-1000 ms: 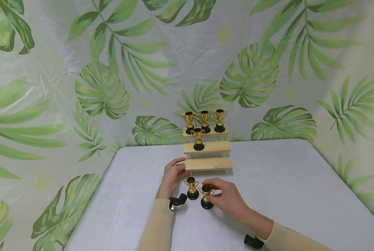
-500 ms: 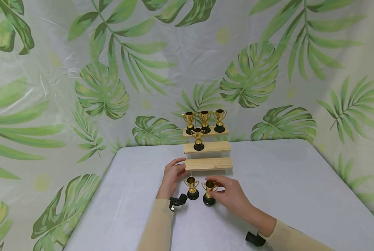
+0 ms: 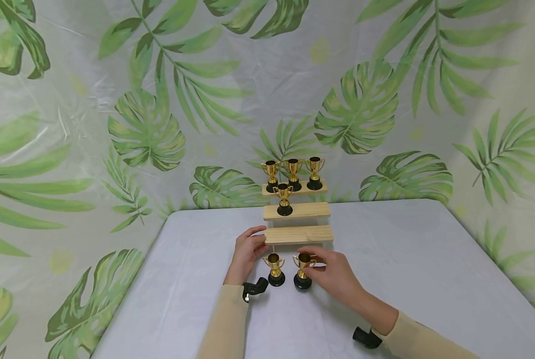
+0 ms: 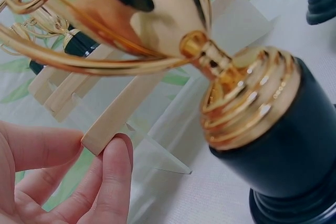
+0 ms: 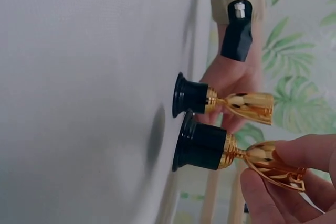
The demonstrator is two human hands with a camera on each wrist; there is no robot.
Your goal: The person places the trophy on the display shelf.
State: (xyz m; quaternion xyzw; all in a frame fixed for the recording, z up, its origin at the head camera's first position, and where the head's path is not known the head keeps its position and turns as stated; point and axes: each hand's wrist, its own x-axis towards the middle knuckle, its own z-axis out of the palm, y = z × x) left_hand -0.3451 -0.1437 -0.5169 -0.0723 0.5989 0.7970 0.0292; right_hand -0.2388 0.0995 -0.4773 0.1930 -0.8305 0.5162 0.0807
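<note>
My right hand (image 3: pixel 332 271) pinches the bowl of a small gold trophy cup (image 3: pixel 302 282) with a black base, held upright at the front of the stepped shelf. In the right wrist view, thumb and fingers sit on its gold bowl. Just to its left a second trophy cup (image 3: pixel 276 279) stands on the table; it looms large across the left wrist view. My left hand (image 3: pixel 244 254) grips the left end of the lowest wooden shelf board (image 3: pixel 299 235), thumb on one side and fingers underneath in the left wrist view (image 4: pixel 100 137).
Three trophy cups stand on the top board (image 3: pixel 323 186) at the back. Another trophy cup (image 3: pixel 284 201) stands at the left of the middle board (image 3: pixel 312 210). A white cloth covers the table (image 3: pixel 406 249); a leaf-print sheet (image 3: pixel 267 99) hangs behind.
My right hand has moved the trophy cup slightly right and away from me, nearly level with the standing one. The left hand has stayed on the board.
</note>
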